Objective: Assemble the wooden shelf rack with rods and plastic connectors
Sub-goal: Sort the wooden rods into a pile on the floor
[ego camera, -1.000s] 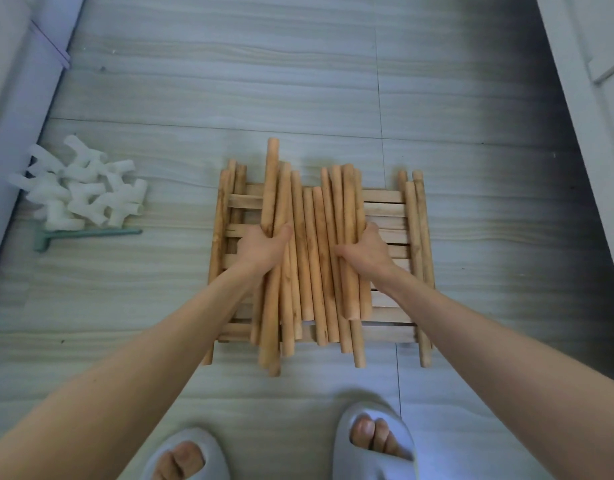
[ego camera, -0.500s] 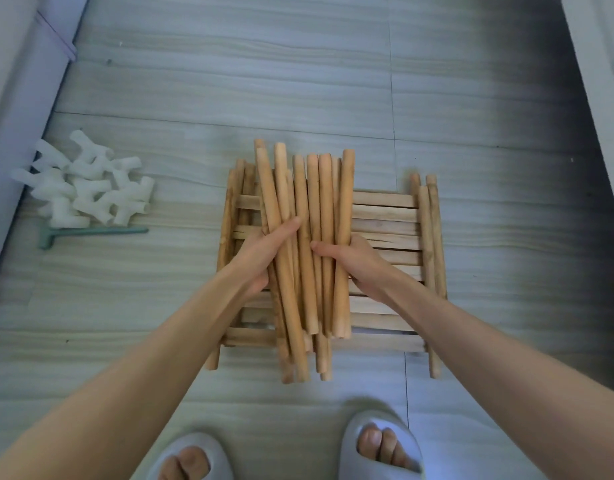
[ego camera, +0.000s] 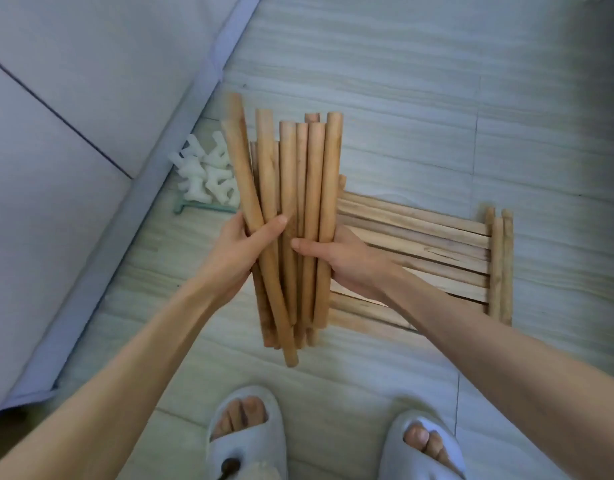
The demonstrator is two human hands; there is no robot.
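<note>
A bundle of several wooden rods (ego camera: 291, 188) is lifted off the floor, held between both hands. My left hand (ego camera: 243, 254) grips its left side, thumb across the front. My right hand (ego camera: 336, 254) grips the right side from underneath, thumb over the rods. The slatted wooden shelf panels (ego camera: 437, 251) lie stacked flat on the floor to the right of and behind the bundle. A heap of white plastic connectors (ego camera: 205, 174) sits on the floor at the left, partly hidden by the rods.
A light grey sofa or mattress edge (ego camera: 90, 161) fills the left side. A pale green tool (ego camera: 201, 207) lies by the connectors. My two feet in grey slippers (ego camera: 246, 438) stand at the bottom on the tiled floor (ego camera: 402, 98).
Both hands have gathered the rods into one bundle and raised it off the shelf panels, towards the left. The view has swung to the left.
</note>
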